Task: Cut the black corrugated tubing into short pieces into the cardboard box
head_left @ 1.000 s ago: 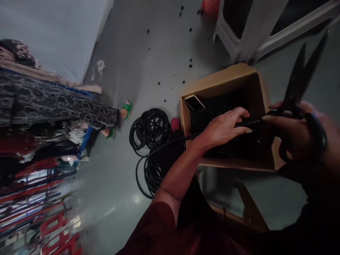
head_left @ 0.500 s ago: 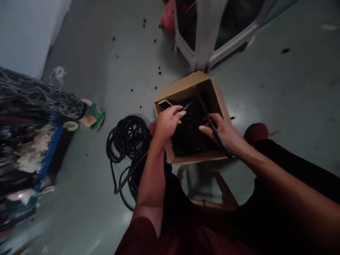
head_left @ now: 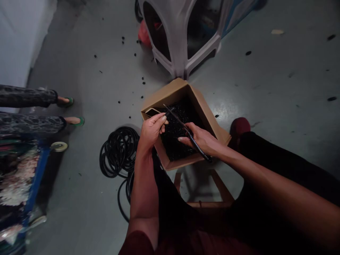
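Note:
My left hand (head_left: 154, 127) is closed in a pinch on a short black piece of tube (head_left: 169, 112), over the left side of an open cardboard box (head_left: 203, 106). My right hand (head_left: 200, 138) grips a knife-like tool (head_left: 196, 143) with a long thin blade and a dark, wrapped-looking handle. Its blade slants up and left, with the tip by the black piece; whether they touch I cannot tell. Many small shiny black bits (head_left: 180, 150) fill the box below both hands. A smaller cardboard container (head_left: 152, 112) sits in its left corner.
Coils of black tubing (head_left: 119, 152) lie on the floor to the left. A pale plastic stool (head_left: 177, 42) stands behind the box, with a red bag (head_left: 145, 34) beside it. A person in green shoes (head_left: 79, 121) stands near a blue-edged cart (head_left: 39, 173). Black bits dot the floor.
The view has shifted, and both hands sit further left in it. The tool's blade now lies close by the piece in my left hand. The other person's legs are further apart.

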Demonstrator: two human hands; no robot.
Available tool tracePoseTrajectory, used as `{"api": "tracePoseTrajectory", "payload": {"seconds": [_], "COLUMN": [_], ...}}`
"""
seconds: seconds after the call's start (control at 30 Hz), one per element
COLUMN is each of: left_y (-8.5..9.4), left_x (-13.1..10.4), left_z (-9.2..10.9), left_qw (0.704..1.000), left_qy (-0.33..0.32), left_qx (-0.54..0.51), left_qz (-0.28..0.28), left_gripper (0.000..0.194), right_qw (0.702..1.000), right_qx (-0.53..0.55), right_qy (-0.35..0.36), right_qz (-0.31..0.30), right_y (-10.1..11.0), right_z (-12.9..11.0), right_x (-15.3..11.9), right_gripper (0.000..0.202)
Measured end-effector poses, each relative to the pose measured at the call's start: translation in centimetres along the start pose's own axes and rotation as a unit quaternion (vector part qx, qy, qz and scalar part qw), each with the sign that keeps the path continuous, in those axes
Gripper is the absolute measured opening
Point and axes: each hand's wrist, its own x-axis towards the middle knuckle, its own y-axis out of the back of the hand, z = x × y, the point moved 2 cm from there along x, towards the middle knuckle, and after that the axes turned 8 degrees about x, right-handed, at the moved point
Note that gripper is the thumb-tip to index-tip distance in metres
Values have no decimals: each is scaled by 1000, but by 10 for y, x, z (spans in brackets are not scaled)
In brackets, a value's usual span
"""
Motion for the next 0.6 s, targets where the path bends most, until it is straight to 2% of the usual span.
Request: {"api": "tracePoseTrajectory", "payload": {"seconds": [0.33,0.6], "left_y": [-6,-9], "left_x": [-2,-3], "left_z": [3,5], "left_qw": [998,995], "left_qy": [20,41], "left_qx": [-55,-81], "left_qz": [-23,-39], "left_gripper": [29,27], "right_qw": [1000,990], "right_qx": [20,128], "right_qy": [2,-10], "right_qz": [14,-56], "right_y": [2,7], "right_z": [-4,-12], "right_x": [-2,-4], "right_gripper": [48,48]}}
